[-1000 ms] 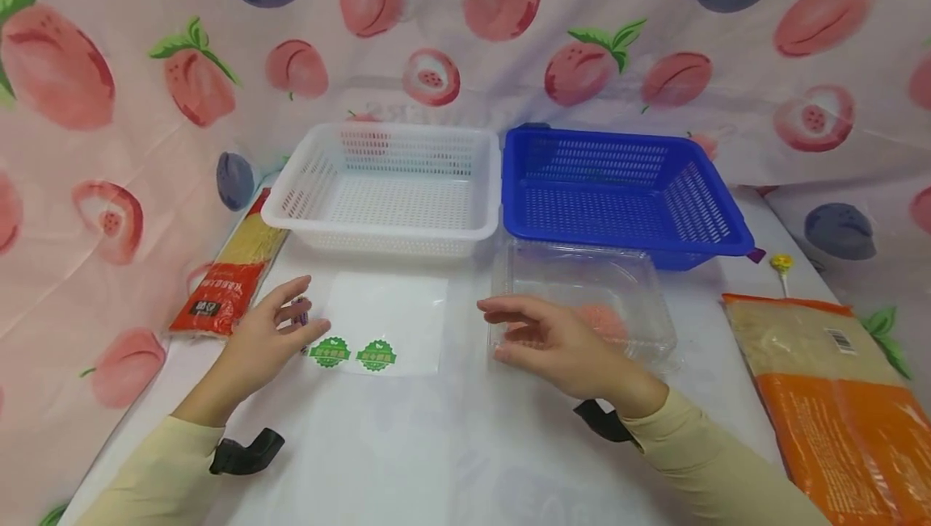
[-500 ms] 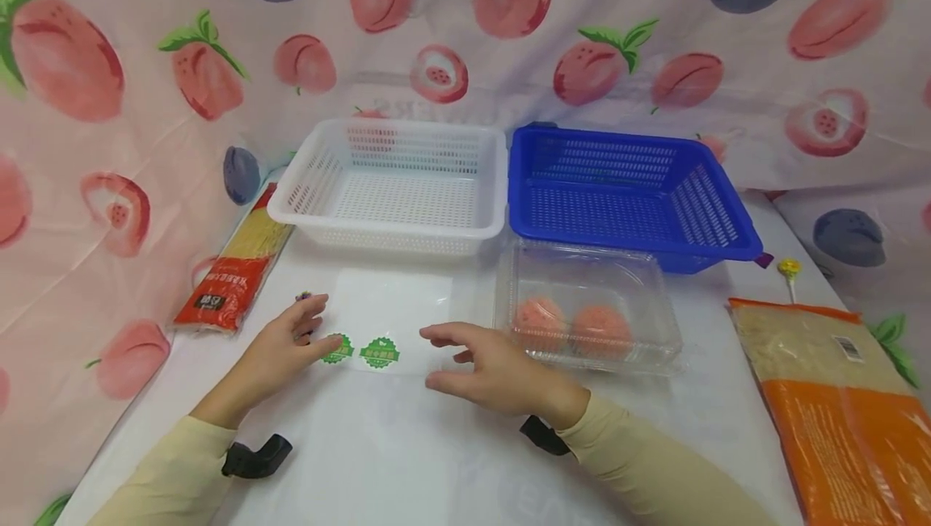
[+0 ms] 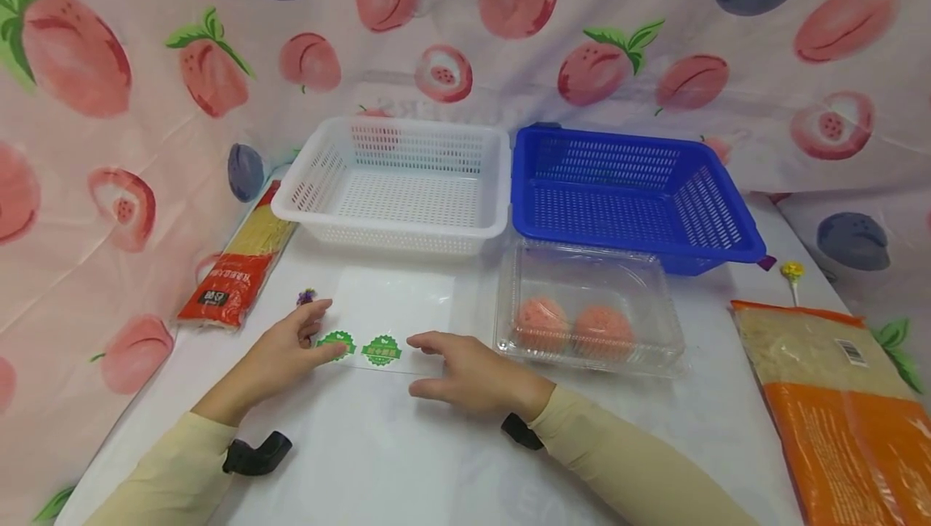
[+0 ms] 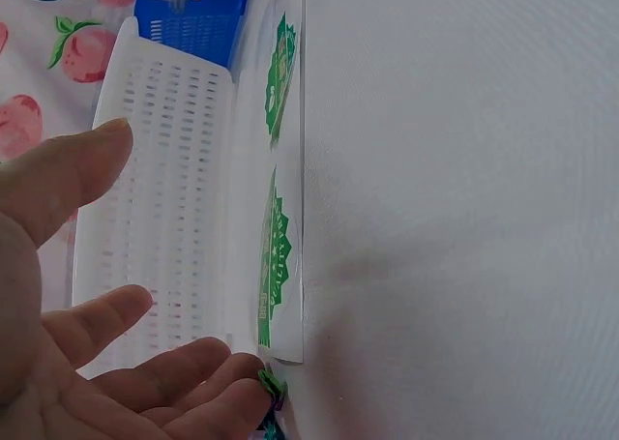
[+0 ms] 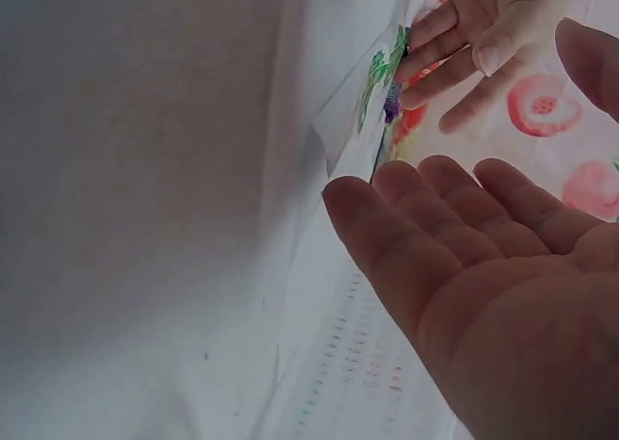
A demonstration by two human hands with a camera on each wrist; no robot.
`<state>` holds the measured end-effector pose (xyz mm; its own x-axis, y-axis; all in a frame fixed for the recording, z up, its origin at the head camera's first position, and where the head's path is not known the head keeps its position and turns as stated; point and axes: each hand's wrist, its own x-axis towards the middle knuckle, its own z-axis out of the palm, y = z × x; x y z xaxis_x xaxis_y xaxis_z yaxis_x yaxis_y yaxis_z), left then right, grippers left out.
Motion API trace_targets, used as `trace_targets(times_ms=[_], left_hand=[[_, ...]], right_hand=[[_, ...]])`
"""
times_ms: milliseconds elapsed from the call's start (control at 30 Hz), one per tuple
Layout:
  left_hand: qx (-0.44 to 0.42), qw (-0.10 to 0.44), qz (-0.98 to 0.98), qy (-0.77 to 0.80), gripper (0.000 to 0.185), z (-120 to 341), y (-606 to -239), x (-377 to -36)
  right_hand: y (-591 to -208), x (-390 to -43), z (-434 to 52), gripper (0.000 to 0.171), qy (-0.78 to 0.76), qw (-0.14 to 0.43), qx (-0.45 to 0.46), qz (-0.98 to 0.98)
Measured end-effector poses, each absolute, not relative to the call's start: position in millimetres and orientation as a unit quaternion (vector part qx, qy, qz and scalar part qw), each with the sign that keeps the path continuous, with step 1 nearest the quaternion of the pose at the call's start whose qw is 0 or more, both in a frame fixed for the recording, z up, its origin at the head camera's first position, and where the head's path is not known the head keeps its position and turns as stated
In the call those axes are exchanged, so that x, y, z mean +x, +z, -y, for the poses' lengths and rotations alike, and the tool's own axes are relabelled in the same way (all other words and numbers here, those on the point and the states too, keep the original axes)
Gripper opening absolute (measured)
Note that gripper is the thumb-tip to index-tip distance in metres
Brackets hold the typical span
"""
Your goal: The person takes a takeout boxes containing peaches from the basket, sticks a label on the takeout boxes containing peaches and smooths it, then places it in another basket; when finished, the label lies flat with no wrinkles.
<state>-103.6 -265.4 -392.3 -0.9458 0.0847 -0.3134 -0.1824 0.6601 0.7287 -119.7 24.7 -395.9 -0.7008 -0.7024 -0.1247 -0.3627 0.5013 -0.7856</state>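
Head view gives me both hands spread over the near part of the desk (image 3: pixel 385 445), one at each side of a thin pale sheet (image 3: pixel 396 292). This sheet lies flat at mid-desk, just on the near side of the white basket (image 3: pixel 393 243), with two green labels (image 3: pixel 381 351) side by side along its near edge. I see the left hand (image 3: pixel 280 356) at the sheet's left side, thumb and fingers apart, its thumb overlapping the left label; I can't tell from here whether it touches. I have the right hand (image 3: pixel 476 372) near the sheet's right side, thumb and index finger apart and pointing left toward the labels. My left wrist view shows the left fingers loosely bent beside a small purple trinket (image 3: pixel 306 296), and my right wrist view shows the right fingers extended.

Right of the white basket, I see a blue basket (image 3: pixel 633 250); nearer than that stands a clear plastic box (image 3: pixel 589 267) with two pink balls (image 3: pixel 604 330) inside, side by side. Far left on the desk I find a red-and-yellow packet (image 3: pixel 236 275). At the right lies a large orange bag (image 3: pixel 836 429), with a yellow flower-like piece (image 3: pixel 792 270) on a stalk just beyond it. Fruit-printed cloth (image 3: pixel 509 65) hangs behind everything.
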Motion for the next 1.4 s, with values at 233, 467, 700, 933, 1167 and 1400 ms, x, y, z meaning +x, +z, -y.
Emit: trace_targets(times_ms=[233,467,700,933,1167,1400], left_hand=[[-0.035,0.173,-0.901,0.395,0.089,265.1,-387.9,-104.3],[-0.028,0.179,-0.902,0.392,0.085,265.5,-385.0,-106.4],[-0.026,0.148,-0.909,0.388,0.08,267.4,-383.1,-109.6],[0.009,0.167,-0.893,0.418,0.07,268.3,-386.1,-109.3],[0.037,0.191,-0.884,0.426,0.05,265.4,-393.1,-107.3],[0.016,0.169,-0.883,0.438,0.043,261.7,-389.4,-107.2]], right_hand=[[-400.4,-121.6,-22.2,0.06,-0.357,0.222,-0.31,-0.853],[-403.4,-123.2,-22.1,0.063,-0.344,0.23,-0.309,-0.856],[-405.8,-124.3,-22.4,0.064,-0.331,0.226,-0.313,-0.861],[-403.4,-124.7,-22.6,0.066,-0.316,0.228,-0.318,-0.864],[-401.1,-124.5,-22.6,0.066,-0.313,0.232,-0.317,-0.865],[-392.4,-122.8,-24.5,0.06,-0.359,0.204,-0.318,-0.854]])
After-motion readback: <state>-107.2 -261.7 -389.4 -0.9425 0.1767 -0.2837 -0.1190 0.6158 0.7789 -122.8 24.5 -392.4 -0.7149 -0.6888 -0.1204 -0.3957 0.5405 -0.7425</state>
